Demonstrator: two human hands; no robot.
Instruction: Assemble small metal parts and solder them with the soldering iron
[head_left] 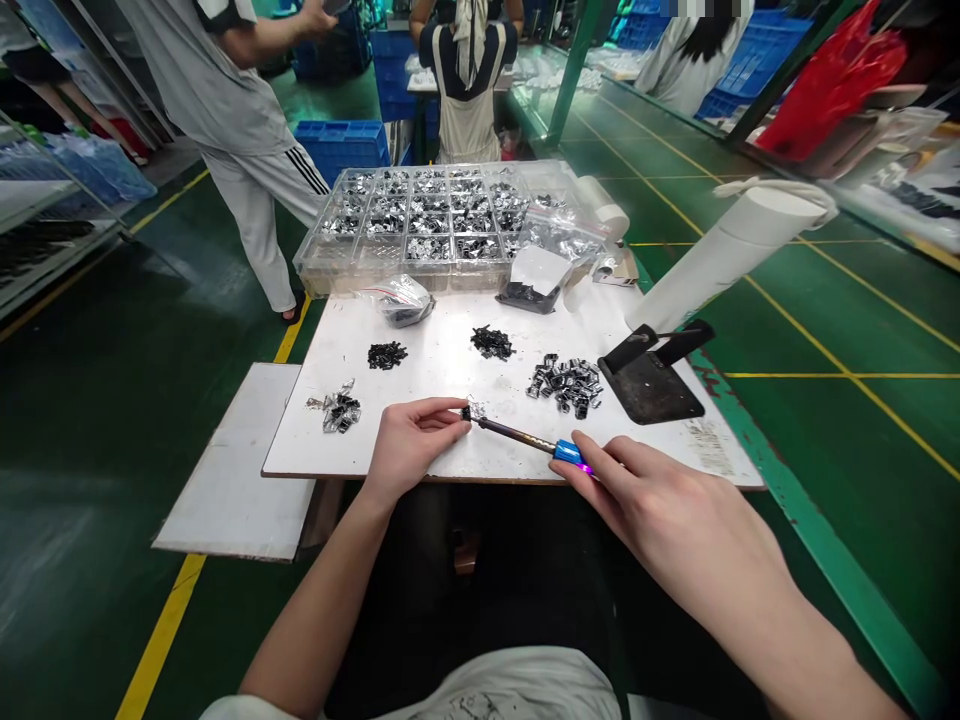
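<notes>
Between the thumb and fingers of my left hand [411, 440] is a small black part [466, 412], held just above the white table [337, 330]. My right hand [660, 500] is closed round the blue handle of a soldering iron [517, 434], whose tip points left and meets or nearly meets the black part. Right of the tip lies a pile of black and silver pieces [566, 385]. Two piles of small black parts [387, 355] [492, 342] lie farther back, and a pile of shiny pieces [341, 410] sits at the left.
A clear compartment box [405, 275] full of small parts spans the table's back. Plastic bags [405, 300] [534, 280] lie before it. At the right are a black metal stand [656, 390] and a white roll [735, 250]. People stand beyond the table.
</notes>
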